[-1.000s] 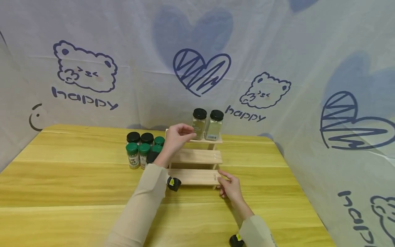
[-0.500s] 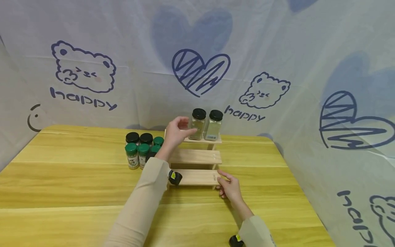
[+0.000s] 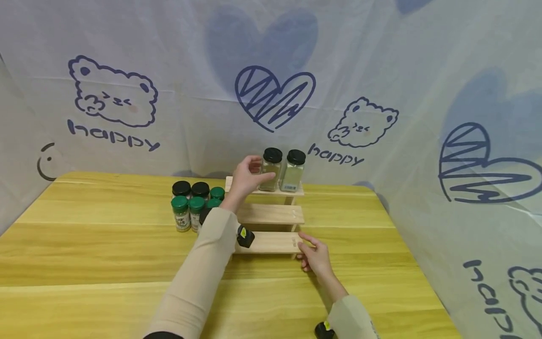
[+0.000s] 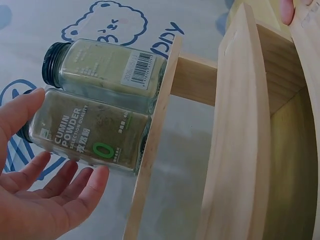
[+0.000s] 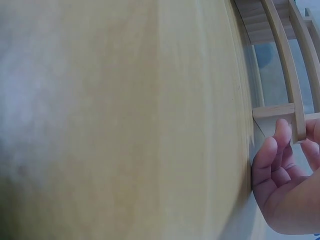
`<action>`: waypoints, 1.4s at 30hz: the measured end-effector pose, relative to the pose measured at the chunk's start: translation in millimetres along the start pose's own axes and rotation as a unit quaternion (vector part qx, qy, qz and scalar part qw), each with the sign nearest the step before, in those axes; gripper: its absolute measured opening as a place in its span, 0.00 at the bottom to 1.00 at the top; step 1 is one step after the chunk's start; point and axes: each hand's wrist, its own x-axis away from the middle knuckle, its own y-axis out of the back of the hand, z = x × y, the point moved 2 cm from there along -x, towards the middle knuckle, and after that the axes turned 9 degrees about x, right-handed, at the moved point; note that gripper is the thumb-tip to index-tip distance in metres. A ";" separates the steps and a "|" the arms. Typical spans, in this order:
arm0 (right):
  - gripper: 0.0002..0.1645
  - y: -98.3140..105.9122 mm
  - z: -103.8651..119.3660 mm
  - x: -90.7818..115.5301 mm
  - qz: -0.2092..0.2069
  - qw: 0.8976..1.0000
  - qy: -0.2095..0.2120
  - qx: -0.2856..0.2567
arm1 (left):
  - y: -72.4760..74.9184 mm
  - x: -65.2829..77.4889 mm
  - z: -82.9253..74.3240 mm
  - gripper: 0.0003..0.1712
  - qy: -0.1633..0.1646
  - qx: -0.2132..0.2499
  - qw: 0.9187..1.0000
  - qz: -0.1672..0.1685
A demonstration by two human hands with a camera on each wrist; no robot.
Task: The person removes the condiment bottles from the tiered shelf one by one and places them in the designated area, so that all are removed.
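Note:
A glass jar of cumin powder (image 4: 90, 127) with a black lid stands on the top step of a three-step wooden rack (image 3: 271, 214). My left hand (image 3: 247, 179) is around its left side. In the left wrist view, thumb and fingers spread on either side of the jar, the fingertips (image 4: 101, 175) close to its edge; whether they touch is hard to tell. A second black-lidded glass jar (image 3: 293, 172) stands just right of it. My right hand (image 3: 316, 258) pinches the right end of the lowest step, seen also in the right wrist view.
Left of the rack, several spice bottles with green lids (image 3: 179, 204) and black lids (image 3: 181, 188) stand grouped on the wooden table (image 3: 106, 254). A printed cloth (image 3: 190, 70) hangs right behind the table, and another stretch runs along its right side.
My left hand has moved up and slightly right, closer around the cumin powder jar. The right hand keeps its place on the lowest step, and both jars stay put.

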 end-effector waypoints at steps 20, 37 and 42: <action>0.21 -0.9 -3.5 -2.1 -0.008 1.000 0.001 -0.009 | -5.8 -11.6 4.8 0.36 -0.006 0.055 0.998 0.015; 0.21 0.0 -3.6 -2.0 0.002 1.000 0.003 -0.008 | -3.8 -16.8 8.6 0.33 -0.004 0.086 0.996 0.021; 0.21 -0.4 -3.6 -2.2 -0.002 1.000 0.002 -0.009 | -1.9 -17.5 7.3 0.34 -0.004 0.071 0.997 0.024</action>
